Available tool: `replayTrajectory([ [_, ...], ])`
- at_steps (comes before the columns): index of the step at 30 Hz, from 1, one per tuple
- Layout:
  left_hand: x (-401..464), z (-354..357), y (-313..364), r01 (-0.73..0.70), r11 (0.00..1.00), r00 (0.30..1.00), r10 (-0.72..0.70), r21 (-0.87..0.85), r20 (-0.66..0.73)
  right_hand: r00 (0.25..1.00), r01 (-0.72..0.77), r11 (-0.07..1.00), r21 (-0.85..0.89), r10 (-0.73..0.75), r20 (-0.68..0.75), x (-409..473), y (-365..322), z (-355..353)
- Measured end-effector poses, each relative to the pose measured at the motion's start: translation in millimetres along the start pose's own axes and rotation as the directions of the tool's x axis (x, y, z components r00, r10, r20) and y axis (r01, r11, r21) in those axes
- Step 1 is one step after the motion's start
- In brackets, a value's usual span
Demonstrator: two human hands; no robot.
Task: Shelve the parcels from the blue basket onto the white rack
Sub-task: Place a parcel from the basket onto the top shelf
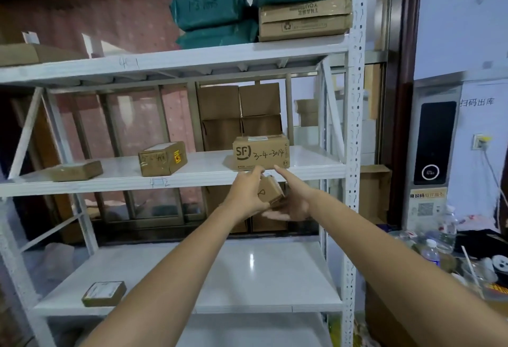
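Both arms reach forward, left hand (247, 195) and right hand (291, 203) cupped together in a grip.

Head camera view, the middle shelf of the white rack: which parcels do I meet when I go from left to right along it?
flat brown parcel → small carton with a red sticker → SF carton marked 3-4-3014, which stands just above the small box held in both hands.

We're in a parcel pick-up depot: a white rack (176, 58) fills the view, its shelf edges hand-numbered, with cardboard boxes and teal mailer bags (209, 5) on it. One box (261, 152) carries a courier logo and a handwritten shelf code. Right of the rack, a wall-mounted scanner terminal (435, 140) sits under scan-out signage.
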State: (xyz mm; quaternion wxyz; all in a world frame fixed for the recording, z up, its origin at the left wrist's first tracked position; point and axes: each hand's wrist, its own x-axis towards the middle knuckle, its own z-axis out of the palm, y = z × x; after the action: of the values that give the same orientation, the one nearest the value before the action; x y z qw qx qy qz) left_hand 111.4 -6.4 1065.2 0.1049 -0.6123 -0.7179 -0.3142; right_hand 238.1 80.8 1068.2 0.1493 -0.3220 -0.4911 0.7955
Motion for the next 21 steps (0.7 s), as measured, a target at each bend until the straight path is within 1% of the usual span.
replayTrajectory([
  [3,4.0,-14.7,-18.8,-0.095,0.986,0.995,0.097,0.136,-0.010,0.995,0.081,0.995,0.066,-0.078,-0.055,14.0,-0.2,36.3],
  [5,3.4,-26.6,-34.8,-0.121,0.982,0.991,0.128,0.142,-0.046,0.990,0.132,0.985,0.109,-0.125,-0.063,23.5,1.0,57.3],
  [7,4.5,-42.5,-53.2,-0.114,0.988,0.986,0.125,0.106,-0.112,0.980,0.188,0.973,0.138,-0.176,-0.095,29.4,-3.3,72.3],
  [9,7.5,-68.8,-75.8,-0.104,0.991,0.958,0.122,0.083,-0.261,0.957,0.270,0.953,0.138,-0.249,-0.151,33.3,-15.5,90.5],
  [10,9.8,-83.6,-87.5,-0.066,0.997,0.937,0.079,0.050,-0.340,0.947,0.297,0.945,0.137,-0.273,-0.169,34.1,-23.8,100.4],
  [11,12.5,-99.1,-99.7,0.004,1.000,0.918,-0.010,-0.017,-0.397,0.942,0.314,0.940,0.135,-0.290,-0.168,33.4,-32.9,111.3],
  [12,15.4,-115.0,-111.6,0.099,0.987,0.908,-0.141,-0.124,-0.395,0.940,0.325,0.937,0.126,-0.305,-0.154,32.7,-42.6,122.7],
  [13,18.2,-130.7,-123.5,0.191,0.944,0.904,-0.275,-0.268,-0.326,0.938,0.334,0.937,0.106,-0.319,-0.134,32.1,-52.2,134.0],
  [14,21.3,-145.2,-134.5,0.251,0.876,0.905,-0.363,-0.412,-0.220,0.935,0.345,0.935,0.082,-0.334,-0.117,32.0,-61.4,145.2],
  [15,24.0,-158.6,-144.1,0.269,0.810,0.914,-0.386,-0.522,-0.127,0.930,0.360,0.930,0.067,-0.353,-0.104,32.7,-70.3,156.3],
  [16,26.9,-169.8,-152.3,0.254,0.769,0.927,-0.366,-0.586,-0.078,0.923,0.381,0.923,0.060,-0.375,-0.087,33.9,-78.8,167.3],
  [17,30.4,-179.9,-159.3,0.224,0.754,0.939,-0.336,-0.618,-0.071,0.914,0.404,0.913,0.053,-0.400,-0.069,35.1,-87.1,178.7],
  [19,40.3,-199.0,-169.6,0.159,0.739,0.940,-0.317,-0.654,-0.129,0.893,0.449,0.893,0.035,-0.447,-0.054,39.7,-104.5,201.9],
  [21,54.4,-216.3,-178.8,0.107,0.728,0.923,-0.326,-0.678,-0.204,0.859,0.508,0.861,0.025,-0.505,-0.078,47.2,-124.5,224.0],
])
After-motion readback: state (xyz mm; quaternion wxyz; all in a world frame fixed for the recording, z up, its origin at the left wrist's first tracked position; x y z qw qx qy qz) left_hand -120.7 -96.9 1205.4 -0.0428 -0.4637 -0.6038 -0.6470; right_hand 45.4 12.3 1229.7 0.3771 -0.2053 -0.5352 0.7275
